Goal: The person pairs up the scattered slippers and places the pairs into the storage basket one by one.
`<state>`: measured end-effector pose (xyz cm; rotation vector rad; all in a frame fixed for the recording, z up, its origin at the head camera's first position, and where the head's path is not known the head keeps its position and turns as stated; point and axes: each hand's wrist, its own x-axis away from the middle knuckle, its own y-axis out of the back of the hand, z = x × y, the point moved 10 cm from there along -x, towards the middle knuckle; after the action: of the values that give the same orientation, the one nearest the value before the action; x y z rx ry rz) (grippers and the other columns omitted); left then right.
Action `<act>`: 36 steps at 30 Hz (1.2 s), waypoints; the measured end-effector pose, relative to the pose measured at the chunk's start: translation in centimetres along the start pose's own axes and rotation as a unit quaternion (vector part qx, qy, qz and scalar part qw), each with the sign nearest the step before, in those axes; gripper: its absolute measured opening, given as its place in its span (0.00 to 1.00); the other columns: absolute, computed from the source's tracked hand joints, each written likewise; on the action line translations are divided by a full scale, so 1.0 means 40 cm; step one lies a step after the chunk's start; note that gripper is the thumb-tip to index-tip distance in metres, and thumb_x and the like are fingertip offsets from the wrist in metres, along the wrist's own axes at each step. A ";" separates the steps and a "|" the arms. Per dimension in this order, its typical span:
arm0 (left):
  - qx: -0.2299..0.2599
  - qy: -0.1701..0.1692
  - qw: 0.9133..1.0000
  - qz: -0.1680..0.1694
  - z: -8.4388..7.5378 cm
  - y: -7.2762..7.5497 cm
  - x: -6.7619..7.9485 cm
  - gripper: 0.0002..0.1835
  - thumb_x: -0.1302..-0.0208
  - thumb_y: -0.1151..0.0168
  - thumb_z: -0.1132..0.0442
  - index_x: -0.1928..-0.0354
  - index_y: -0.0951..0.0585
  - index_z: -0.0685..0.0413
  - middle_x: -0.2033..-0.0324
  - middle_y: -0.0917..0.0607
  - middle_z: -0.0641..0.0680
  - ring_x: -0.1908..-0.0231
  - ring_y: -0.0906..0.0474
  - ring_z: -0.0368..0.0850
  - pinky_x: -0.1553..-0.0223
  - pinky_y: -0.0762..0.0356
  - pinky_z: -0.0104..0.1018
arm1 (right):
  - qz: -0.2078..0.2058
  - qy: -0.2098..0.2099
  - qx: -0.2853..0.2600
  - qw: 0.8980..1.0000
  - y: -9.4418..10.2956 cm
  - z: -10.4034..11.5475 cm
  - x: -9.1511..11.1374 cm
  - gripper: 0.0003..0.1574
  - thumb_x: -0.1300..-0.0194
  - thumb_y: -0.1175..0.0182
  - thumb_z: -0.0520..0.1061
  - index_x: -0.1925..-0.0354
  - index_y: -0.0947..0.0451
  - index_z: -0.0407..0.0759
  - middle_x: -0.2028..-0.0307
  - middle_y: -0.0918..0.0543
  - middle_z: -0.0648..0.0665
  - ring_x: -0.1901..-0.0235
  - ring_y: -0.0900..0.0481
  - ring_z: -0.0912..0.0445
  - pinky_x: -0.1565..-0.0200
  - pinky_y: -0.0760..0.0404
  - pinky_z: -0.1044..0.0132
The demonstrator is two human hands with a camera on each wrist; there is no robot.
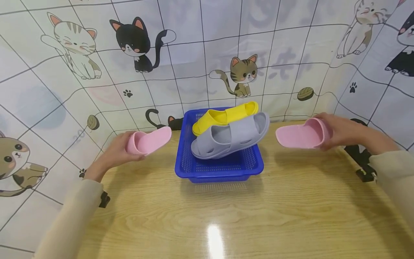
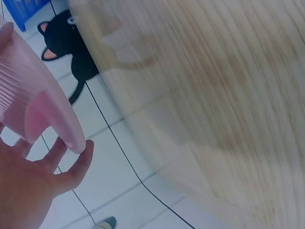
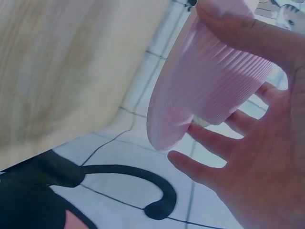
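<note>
My left hand [image 1: 117, 150] grips a pink slipper [image 1: 157, 139] by its toe strap, left of the blue basket. On the other side, my right hand [image 1: 341, 131] holds a matching pink slipper [image 1: 292, 136] around its strap. Both soles point inward, toward the basket, above the tabletop. The right wrist view shows the thumb over the ribbed strap [image 3: 228, 78] and the fingers along its other side. Left wrist view: the fingertips are at the slipper's edge [image 2: 71, 129].
Between the hands stands a blue plastic basket [image 1: 220, 174] on the wooden table [image 1: 155, 216]. It holds grey footwear [image 1: 239, 135] leaning up over the right rim, with a yellow slipper [image 1: 213, 118] behind. A cat-print tile-patterned covering [image 1: 194, 72] rises at the back and sides.
</note>
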<state>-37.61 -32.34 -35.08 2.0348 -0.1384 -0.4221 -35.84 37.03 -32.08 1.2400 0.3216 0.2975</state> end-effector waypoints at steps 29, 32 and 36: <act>0.026 -0.073 0.994 -0.076 -0.254 -0.031 -0.026 0.59 0.59 0.15 0.41 0.22 0.35 0.34 0.37 0.23 0.56 0.44 0.27 0.51 0.52 0.24 0.51 | -0.069 0.009 -0.022 0.997 0.104 0.172 0.040 0.73 0.64 0.12 0.56 0.25 0.38 0.42 0.40 0.26 0.35 0.47 0.29 0.43 0.64 0.19 0.59; 0.033 -0.080 0.993 -0.084 -0.283 -0.029 -0.026 0.61 0.60 0.15 0.41 0.21 0.38 0.32 0.35 0.23 0.55 0.43 0.28 0.52 0.50 0.24 0.51 | -0.072 0.013 -0.020 0.997 0.107 0.210 0.033 0.73 0.63 0.13 0.58 0.24 0.39 0.44 0.39 0.27 0.34 0.46 0.29 0.41 0.64 0.17 0.54; 0.054 -0.090 0.989 -0.101 -0.314 -0.028 -0.029 0.61 0.62 0.13 0.43 0.23 0.36 0.38 0.35 0.23 0.54 0.43 0.27 0.51 0.50 0.23 0.51 | -0.073 0.013 -0.006 0.997 0.104 0.259 0.023 0.73 0.62 0.15 0.61 0.23 0.39 0.48 0.37 0.29 0.32 0.46 0.28 0.37 0.62 0.14 0.42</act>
<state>-34.33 -21.04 -30.38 2.1239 -0.0654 -0.7402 -31.08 29.62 -25.18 1.1943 0.4305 0.1894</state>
